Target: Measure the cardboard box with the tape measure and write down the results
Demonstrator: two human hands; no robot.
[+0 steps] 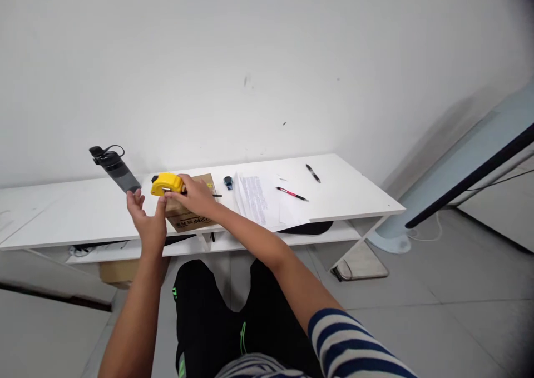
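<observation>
Yellow and rounded, with a black corner, a plastic tape measure [166, 184] sits left of centre in my view, pinched between the thumb and fingers of the right hand [195, 195]. I see it over a brown cardboard box [189, 221] with dark printing, on the long white counter [350, 192]. The left hand [149, 228] is spread, its thumb at the underside of the tape measure; I can't tell whether they touch. Its other fingertips overlap the base of a dark, translucent bottle with a looped black cap [119, 171], upper left of that hand; contact there is unclear to me too. Near the middle of the frame I have a small dark blue watch-like device [228, 183], then printed white sheets [255, 197], a slim red-and-black pen [292, 194] lying at their right, and a thicker black pen [312, 173] farther up and right.
</observation>
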